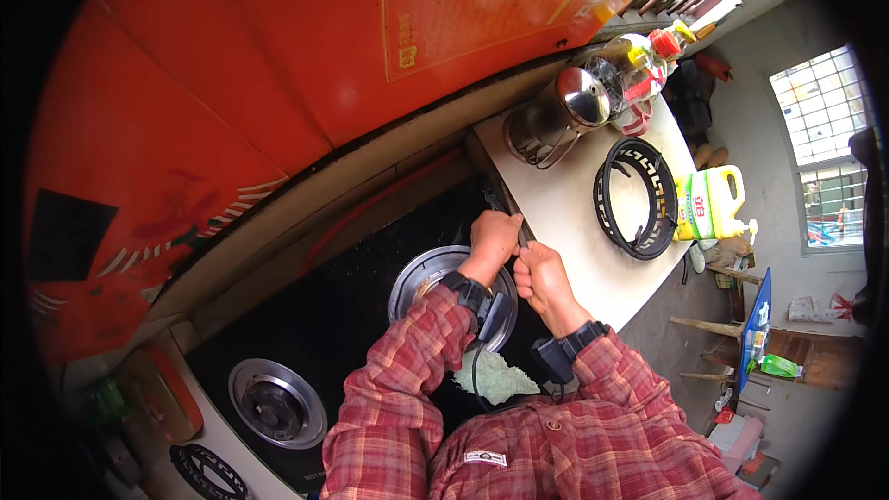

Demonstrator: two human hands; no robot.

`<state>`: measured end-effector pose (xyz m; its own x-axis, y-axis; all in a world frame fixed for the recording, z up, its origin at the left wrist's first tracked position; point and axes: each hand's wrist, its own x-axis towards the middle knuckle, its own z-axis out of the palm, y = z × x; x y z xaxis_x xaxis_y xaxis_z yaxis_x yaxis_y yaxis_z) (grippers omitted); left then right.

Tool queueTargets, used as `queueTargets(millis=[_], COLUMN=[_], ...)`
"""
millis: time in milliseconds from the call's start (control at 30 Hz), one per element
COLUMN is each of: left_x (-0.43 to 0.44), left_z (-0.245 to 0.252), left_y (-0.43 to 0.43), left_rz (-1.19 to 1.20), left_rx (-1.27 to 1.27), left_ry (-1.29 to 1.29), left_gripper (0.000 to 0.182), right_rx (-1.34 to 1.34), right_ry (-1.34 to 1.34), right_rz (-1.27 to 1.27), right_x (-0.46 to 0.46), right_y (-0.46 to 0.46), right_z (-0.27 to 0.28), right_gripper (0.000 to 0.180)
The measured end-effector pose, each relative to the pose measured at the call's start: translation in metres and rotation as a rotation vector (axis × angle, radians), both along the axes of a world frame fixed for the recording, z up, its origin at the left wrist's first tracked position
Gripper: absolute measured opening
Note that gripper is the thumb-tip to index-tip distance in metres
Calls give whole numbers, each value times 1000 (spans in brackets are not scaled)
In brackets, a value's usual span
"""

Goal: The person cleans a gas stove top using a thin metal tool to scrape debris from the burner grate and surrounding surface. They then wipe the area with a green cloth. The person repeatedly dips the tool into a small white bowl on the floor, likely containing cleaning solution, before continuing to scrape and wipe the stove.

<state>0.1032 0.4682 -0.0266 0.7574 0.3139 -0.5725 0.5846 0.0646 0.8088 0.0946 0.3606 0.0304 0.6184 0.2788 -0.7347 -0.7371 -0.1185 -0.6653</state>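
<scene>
Both hands meet over the right edge of a black glass gas cooktop [361, 292]. My left hand [492, 242] is closed around one part of a narrow, dark, flat strip [522, 235], perhaps a metal tool. The fingers of my right hand [545, 279] curl around its lower end; my grip hides much of it. Below my left wrist lies the right burner [410, 292], a round metal pan partly covered by my forearm. A crumpled pale green cloth [494, 376] rests on the glass near my body. The left burner [278, 403] has its burner head showing and no pot support on it.
On the white counter [569, 222] stand a black ring-shaped pot support [635, 198], a lidded steel container [555, 114] and glass jars [628, 69]. A yellow pump jug [715, 205] is beside them. Another pot support [208, 473] lies at lower left. An orange-red panel [292, 62] rises behind the cooktop.
</scene>
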Motion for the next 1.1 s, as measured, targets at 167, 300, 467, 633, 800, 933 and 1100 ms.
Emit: queueTargets(millis=[167, 300, 467, 633, 800, 933, 1100], left_x=[-4, 3, 12, 16, 16, 13, 18], left_z=[-5, -11, -15, -14, -13, -16, -20], left_y=[-3, 10, 21, 25, 21, 19, 29], left_rz=[-6, -12, -64, -32, -18, -37, 5], left_rx=[121, 160, 182, 214, 122, 217, 335], left_ry=[1, -30, -6, -13, 32, -20, -46], left_gripper=[33, 32, 31, 32, 31, 32, 34], right_rx=[-25, -12, 17, 42, 36, -6, 60], right_ry=[-74, -110, -116, -134, -138, -156, -194], right_rz=[-86, -127, -123, -114, -60, -67, -79], right_x=[-19, -14, -8, -3, 0, -5, -1], right_y=[7, 22, 28, 31, 24, 25, 38], right_z=[-8, -17, -23, -27, -19, -24, -37], right_gripper=[11, 11, 14, 11, 12, 13, 15])
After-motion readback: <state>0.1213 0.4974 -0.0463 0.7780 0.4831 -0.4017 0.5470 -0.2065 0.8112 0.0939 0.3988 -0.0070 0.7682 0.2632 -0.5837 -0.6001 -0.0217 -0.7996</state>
